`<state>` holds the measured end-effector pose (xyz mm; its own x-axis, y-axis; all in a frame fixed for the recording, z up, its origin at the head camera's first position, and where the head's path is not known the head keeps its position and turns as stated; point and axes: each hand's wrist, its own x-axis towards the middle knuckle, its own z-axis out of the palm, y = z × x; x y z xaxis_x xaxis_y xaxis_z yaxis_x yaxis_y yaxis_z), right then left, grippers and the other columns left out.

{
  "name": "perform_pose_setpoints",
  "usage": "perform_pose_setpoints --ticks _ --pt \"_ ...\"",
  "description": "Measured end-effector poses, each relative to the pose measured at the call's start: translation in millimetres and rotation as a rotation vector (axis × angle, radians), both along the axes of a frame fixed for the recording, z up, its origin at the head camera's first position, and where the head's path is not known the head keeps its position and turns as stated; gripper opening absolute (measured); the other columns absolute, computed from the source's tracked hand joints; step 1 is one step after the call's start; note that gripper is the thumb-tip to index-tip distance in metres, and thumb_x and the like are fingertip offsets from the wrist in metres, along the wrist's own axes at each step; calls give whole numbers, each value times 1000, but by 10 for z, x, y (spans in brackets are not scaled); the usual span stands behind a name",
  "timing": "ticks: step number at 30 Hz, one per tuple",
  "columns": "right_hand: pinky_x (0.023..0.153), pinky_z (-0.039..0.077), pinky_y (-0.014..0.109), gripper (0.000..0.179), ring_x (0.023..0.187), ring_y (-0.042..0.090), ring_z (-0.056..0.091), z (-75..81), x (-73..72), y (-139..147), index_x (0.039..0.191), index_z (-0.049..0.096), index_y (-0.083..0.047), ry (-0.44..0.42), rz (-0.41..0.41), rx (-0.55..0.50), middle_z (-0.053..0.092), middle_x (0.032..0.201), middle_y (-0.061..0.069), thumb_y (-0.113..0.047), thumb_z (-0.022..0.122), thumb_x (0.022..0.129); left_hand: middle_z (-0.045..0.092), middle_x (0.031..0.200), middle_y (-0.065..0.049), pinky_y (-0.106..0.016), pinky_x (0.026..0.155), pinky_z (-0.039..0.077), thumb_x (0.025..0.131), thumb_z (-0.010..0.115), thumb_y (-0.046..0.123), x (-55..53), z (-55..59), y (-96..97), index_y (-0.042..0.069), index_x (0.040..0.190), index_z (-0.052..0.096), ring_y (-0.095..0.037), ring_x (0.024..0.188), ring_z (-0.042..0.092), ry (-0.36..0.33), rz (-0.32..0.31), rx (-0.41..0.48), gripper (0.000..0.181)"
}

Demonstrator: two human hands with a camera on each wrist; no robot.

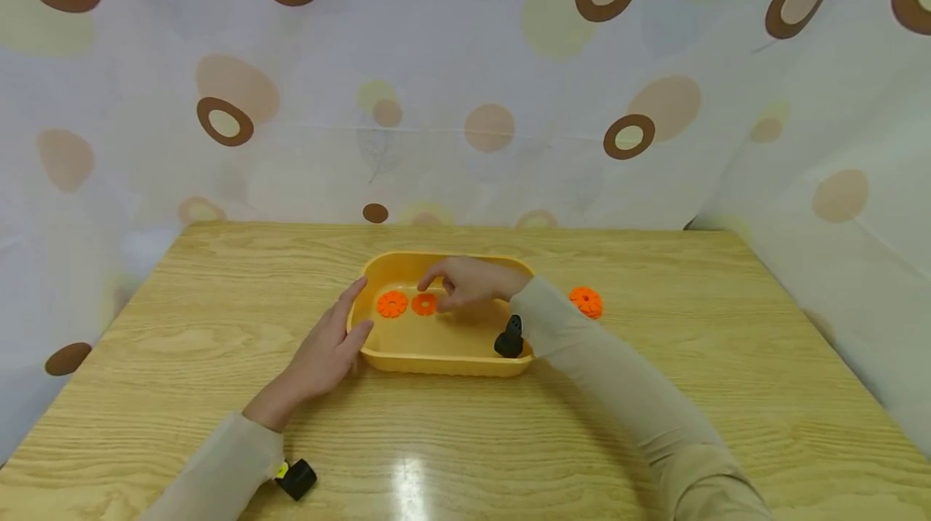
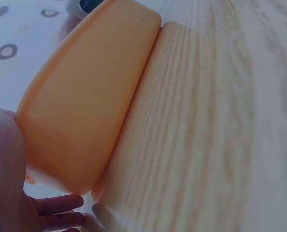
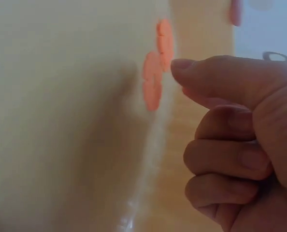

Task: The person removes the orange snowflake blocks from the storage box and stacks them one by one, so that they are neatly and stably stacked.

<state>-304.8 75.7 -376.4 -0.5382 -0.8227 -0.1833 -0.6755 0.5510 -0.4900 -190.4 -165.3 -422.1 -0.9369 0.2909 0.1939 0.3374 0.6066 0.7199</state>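
A yellow-orange plastic tray [image 1: 451,366] stands on the wooden table. My left hand [image 1: 326,353] holds its left end, thumb and forefinger over the rim; in the left wrist view other fingers lie by the tray's outer wall [image 2: 85,96]. Inside, two notched orange discs, one at the left [image 1: 392,304] and another [image 1: 424,304] beside it, lie on the floor. Over the tray my right hand [image 1: 469,283] has its forefinger extended and the other fingers curled, with nothing visible in its grasp. In the right wrist view the thumb [image 3: 216,77] appears close to the discs [image 3: 153,81].
Several orange discs [image 1: 586,302] lie on the table right of the tray, partly behind the right sleeve [image 1: 618,384]. Black wrist cameras sit at the right cuff [image 1: 510,339] and left cuff [image 1: 296,479]. Behind the table [image 1: 691,279] hangs a patterned cloth [image 1: 436,60].
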Motion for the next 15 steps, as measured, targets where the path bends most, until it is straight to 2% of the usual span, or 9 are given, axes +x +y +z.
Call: perform_pose_setpoints --ticks 2,4,6,7,10,15 --pt "56 32 18 40 53 7 35 -36 1 -17 126 60 -2 15 1 23 42 62 -5 -9 67 87 32 150 -29 -60 107 32 102 43 18 3 -2 -3 5 152 19 -42 123 48 4 -1 1 57" --pt "57 32 18 42 54 7 35 -63 3 -40 127 59 -2 34 6 50 42 62 -5 -9 67 86 34 149 -29 -59 105 35 102 43 18 4 -4 -3 5 152 20 -39 111 53 6 1 3 57" --pt "57 33 18 43 55 7 36 -80 10 -60 127 58 -2 52 12 71 42 63 -5 -10 67 86 34 148 -29 -59 106 34 102 43 18 6 -5 -4 5 152 19 -38 110 53 2 0 2 57" --pt "58 33 18 44 56 7 37 -82 18 -69 128 58 -2 57 12 80 43 64 -5 -10 66 86 34 149 -29 -59 106 34 102 43 18 5 -5 -4 5 152 19 -38 111 53 -1 0 2 57" --pt "60 35 18 43 57 8 39 -87 32 -93 128 58 -1 76 14 94 43 63 -5 -11 66 87 31 150 -29 -61 109 30 102 43 18 1 -5 -5 5 153 18 -44 127 44 -10 0 -2 58" --pt "61 38 18 35 59 9 41 -78 68 -115 120 61 -2 67 -11 94 50 68 -2 -13 67 88 31 151 -28 -61 108 30 102 43 19 -9 -15 -9 7 153 18 -43 128 43 -18 3 -7 58"
